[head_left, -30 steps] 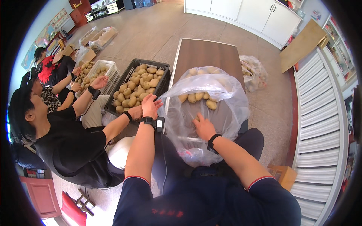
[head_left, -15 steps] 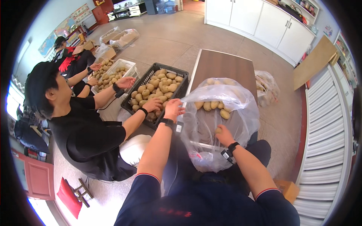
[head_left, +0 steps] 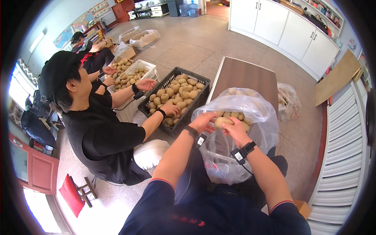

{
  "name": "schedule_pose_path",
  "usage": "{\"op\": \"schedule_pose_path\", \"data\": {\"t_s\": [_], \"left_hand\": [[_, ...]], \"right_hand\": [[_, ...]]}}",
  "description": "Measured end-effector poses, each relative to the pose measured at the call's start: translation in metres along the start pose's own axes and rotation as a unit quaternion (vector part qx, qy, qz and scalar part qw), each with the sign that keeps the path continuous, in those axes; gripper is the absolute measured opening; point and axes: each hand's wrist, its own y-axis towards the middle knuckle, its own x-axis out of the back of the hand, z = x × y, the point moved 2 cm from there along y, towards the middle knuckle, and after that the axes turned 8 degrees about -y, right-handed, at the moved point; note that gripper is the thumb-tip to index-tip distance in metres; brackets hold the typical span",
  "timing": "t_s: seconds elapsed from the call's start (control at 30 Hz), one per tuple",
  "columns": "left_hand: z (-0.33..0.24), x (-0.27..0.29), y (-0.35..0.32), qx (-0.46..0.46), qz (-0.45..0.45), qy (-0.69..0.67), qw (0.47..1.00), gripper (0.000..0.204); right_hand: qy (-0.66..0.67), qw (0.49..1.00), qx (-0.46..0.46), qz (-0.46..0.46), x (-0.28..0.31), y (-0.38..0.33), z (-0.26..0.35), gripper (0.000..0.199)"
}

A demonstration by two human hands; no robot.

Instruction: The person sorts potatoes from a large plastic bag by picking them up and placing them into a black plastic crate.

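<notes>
A large clear plastic bag [head_left: 225,172] lies spread with its mouth wide over the near end of a brown table. Several potatoes [head_left: 235,92] rest inside it toward the far side. In my right hand [head_left: 237,133] is a pale oval potato [head_left: 223,122], held up over the bag's mouth. My left hand [head_left: 202,122] is at the bag's left rim, close beside that potato, with its fingers apart. Whether its fingertips touch the potato or the plastic, I cannot tell.
Left of the brown table [head_left: 244,74] stands a black crate [head_left: 206,81] of potatoes, with a person in black [head_left: 94,117] reaching into it. A white crate [head_left: 150,74] of potatoes sits beyond. Another filled bag [head_left: 288,100] lies on the floor at right.
My right hand has risen from low in the bag, bringing the potato up. My left hand has moved right and inward toward it. The view has shifted slightly.
</notes>
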Motion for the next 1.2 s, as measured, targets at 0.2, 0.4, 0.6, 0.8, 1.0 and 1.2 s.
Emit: {"op": "schedule_pose_path", "data": {"t_s": [0.2, 0.4, 0.6, 0.8, 1.0, 1.2], "left_hand": [[0.004, 0.008, 0.005, 0.019, 0.096, -0.019, 0.995, 0.046], [0.002, 0.029, 0.02, -0.037, 0.033, -0.149, 0.988, 0.038], [0.013, 0.085, 0.034, -0.082, -0.081, -0.277, 0.954, 0.038], [0.03, 0.134, 0.048, -0.128, -0.234, -0.408, 0.873, 0.039], [0.037, 0.163, 0.053, -0.269, -0.272, -0.414, 0.826, 0.032], [0.026, 0.155, 0.048, -0.243, -0.32, -0.347, 0.847, 0.057]], "right_hand": [[-0.046, 0.998, 0.053, -0.002, -0.02, 0.011, 0.006, 0.038], [-0.043, 0.998, 0.018, -0.045, -0.01, 0.004, -0.024, 0.04], [-0.159, 0.985, -0.055, -0.032, 0.009, -0.016, -0.09, 0.042], [-0.292, 0.954, -0.017, -0.059, 0.038, -0.039, -0.16, 0.045], [-0.438, 0.893, 0.023, -0.102, 0.051, -0.062, -0.158, 0.05], [-0.513, 0.842, -0.044, -0.164, 0.041, -0.068, -0.13, 0.057]]}}
